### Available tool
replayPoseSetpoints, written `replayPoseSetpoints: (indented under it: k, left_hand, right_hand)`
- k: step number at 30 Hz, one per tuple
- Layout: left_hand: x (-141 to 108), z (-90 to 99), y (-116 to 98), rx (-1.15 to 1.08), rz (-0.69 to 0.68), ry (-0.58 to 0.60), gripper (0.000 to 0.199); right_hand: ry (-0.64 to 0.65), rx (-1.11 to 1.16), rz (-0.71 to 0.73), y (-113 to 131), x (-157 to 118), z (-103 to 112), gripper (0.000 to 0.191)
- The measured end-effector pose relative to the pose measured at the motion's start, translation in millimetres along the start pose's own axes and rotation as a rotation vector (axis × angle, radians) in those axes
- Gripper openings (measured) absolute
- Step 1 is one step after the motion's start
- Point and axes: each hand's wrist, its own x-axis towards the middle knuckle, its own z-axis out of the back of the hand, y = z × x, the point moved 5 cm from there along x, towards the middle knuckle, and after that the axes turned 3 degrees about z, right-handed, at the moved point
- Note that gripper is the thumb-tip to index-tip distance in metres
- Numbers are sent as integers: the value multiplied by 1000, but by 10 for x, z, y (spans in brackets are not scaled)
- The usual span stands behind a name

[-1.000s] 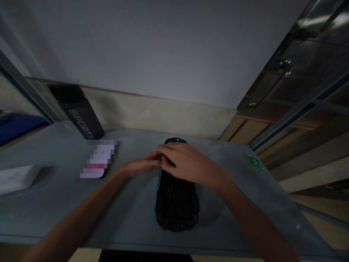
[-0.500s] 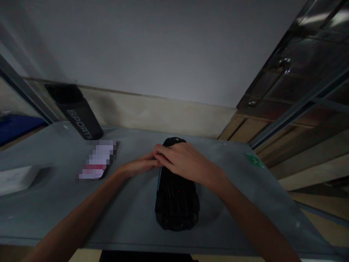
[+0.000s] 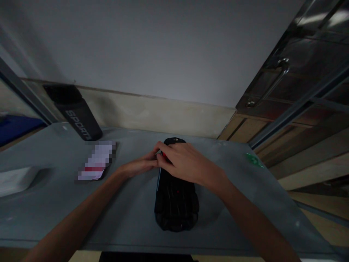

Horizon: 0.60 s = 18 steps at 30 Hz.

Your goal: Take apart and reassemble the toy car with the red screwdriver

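Note:
A black toy car (image 3: 176,203) lies on the grey table, seemingly underside up, its long side pointing away from me. My left hand (image 3: 143,163) reaches its left edge, fingers together against the side and the tips partly covered. Over the far half of the car lies my right hand (image 3: 184,160), fingers curled and the thumb and index bent towards the left fingertips. A small bright red patch (image 3: 164,155) shows between the right thumb and index; what it belongs to is hidden. A tiny red dot appears on the car's middle.
To the left lies a phone (image 3: 98,160) with a blurred screen. Behind it stands a dark bottle (image 3: 79,116) marked SPORT. A white box (image 3: 17,180) sits at the far left, a green wrapper (image 3: 254,160) on the right. The wall (image 3: 163,109) borders the table's (image 3: 223,225) back edge.
The right thumb and index have parted slightly, and the red patch between them now shows. The car and both arms stay nearly where they were.

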Motion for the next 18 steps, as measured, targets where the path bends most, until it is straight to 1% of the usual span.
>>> replayPoseSetpoints:
  k: [2,4,5,8,10,12,13,14,16,17,18]
  left_hand:
    - [0,5,3,6,2,-10,60]
    - [-3,7,6,17,12,-26,62]
    - [-5,3,3,28,17,-31,60]
    - [-13,-26,-28,73,9,-21,58]
    - [-16,-39,-35,85,22,-12,67]
    - [-16,-24,-7,75,77,-20,82]
    - [-15,-7,10,75,100,-34,88]
    - [-14,12,21,84,103,-46,93]
    - [-11,48,40,115,101,-68,98]
    - [-9,64,54,133,109,-77,99]
    - [-6,78,65,163,113,-86,98]
  right_hand:
    - [4,61,62,25,-10,-12,22]
    - [8,63,61,30,-8,-45,23]
    - [3,39,22,18,2,-68,21]
    - [-37,-13,-167,-72,45,-144,24]
    - [-92,66,-253,-191,51,-182,22]
    - [-188,248,-271,-386,-4,-193,19]
    - [-256,342,-273,-519,-66,-187,21]
    - [-328,394,-288,-673,-156,-178,28]
    - [-454,406,-364,-998,-390,-192,42]
    - [-467,382,-418,-1142,-510,-238,47]
    - [-428,349,-470,-1258,-615,-320,50]
